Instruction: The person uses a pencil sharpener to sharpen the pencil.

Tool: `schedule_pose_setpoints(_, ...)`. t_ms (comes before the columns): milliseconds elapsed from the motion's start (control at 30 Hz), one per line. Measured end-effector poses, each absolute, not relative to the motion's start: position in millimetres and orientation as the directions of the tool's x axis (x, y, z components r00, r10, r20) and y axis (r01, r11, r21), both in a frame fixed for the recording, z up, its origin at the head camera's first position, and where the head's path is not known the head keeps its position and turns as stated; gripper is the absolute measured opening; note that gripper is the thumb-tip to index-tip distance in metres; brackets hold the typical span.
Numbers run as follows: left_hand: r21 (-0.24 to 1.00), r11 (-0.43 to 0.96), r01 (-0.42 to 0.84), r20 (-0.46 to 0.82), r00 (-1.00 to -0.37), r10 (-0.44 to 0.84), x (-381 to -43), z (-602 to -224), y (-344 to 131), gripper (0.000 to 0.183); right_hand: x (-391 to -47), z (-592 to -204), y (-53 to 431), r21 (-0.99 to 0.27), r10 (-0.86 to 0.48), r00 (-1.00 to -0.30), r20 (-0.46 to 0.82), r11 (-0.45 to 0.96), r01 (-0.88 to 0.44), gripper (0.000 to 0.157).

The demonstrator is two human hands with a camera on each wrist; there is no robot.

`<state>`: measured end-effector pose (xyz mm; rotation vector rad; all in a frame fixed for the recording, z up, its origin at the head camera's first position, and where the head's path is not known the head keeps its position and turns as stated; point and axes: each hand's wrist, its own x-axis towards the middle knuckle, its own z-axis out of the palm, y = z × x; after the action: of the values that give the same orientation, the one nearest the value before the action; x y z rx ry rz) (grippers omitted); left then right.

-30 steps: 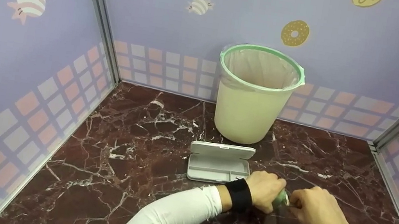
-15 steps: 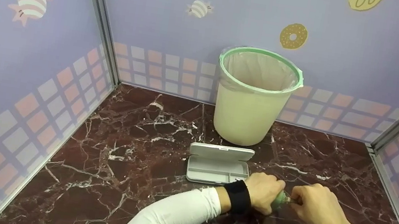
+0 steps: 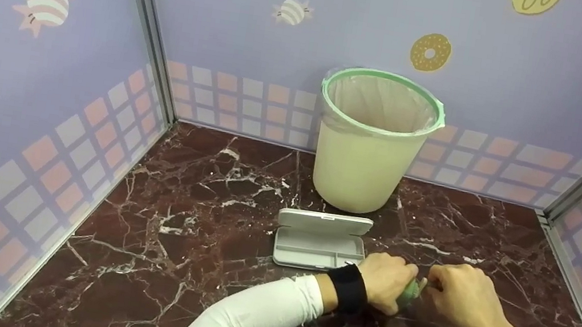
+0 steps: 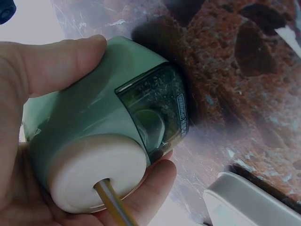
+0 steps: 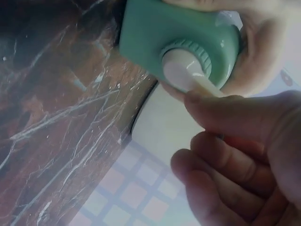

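A green crank pencil sharpener (image 4: pixel 84 113) with a dark see-through shavings drawer (image 4: pixel 160 103) is gripped by my left hand (image 3: pixel 384 281), thumb on one side and fingers under the other. From the hole in its cream front face sticks a yellow and dark striped pencil (image 4: pixel 113 202). On the opposite end is a cream crank handle (image 5: pixel 204 87). My right hand (image 3: pixel 469 300) pinches the end of that handle between thumb and curled fingers. In the head view both hands stand close together over the marble tabletop, with the sharpener mostly hidden behind the left one.
A pale grey pencil case (image 3: pixel 294 255), lid raised, lies just left of my left hand with a small metallic item in its right compartment. Behind stands a cream waste bin (image 3: pixel 359 168) with a green rim and liner. Patterned wall panels (image 3: pixel 243 98) enclose the marble top (image 3: pixel 213 221).
My right hand has shifted slightly as the crank handle turns to different angles. The left hand keeps its grip on the sharpener in nearly the same spot.
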<state>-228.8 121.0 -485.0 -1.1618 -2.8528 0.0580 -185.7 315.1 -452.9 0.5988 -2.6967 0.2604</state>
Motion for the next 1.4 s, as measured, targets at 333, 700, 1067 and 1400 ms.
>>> schedule_pose_setpoints(333,-0.064,0.716,0.695,0.035,-0.715,0.698,-228,-486,123,0.055,-190,-472,320,0.017,-0.437,-0.707,0.556,0.856,-0.516,0.044)
schedule_pose_setpoints(700,-0.062,0.715,0.697,0.048,-0.713,0.699,-227,-488,123,0.055,-198,-498,322,0.135,-0.481,-0.594,0.644,0.836,-0.531,0.029)
schedule_pose_setpoints(1067,-0.087,0.724,0.685,0.056,-0.722,0.690,-229,-487,123,0.056,-201,-505,324,0.174,-0.521,-0.578,0.628,0.818,-0.548,0.015)
schedule_pose_setpoints(1400,-0.088,0.714,0.694,0.063,-0.712,0.699,-227,-488,123,0.055,-206,-515,326,0.218,-0.560,-0.542,0.626,0.794,-0.568,0.024)
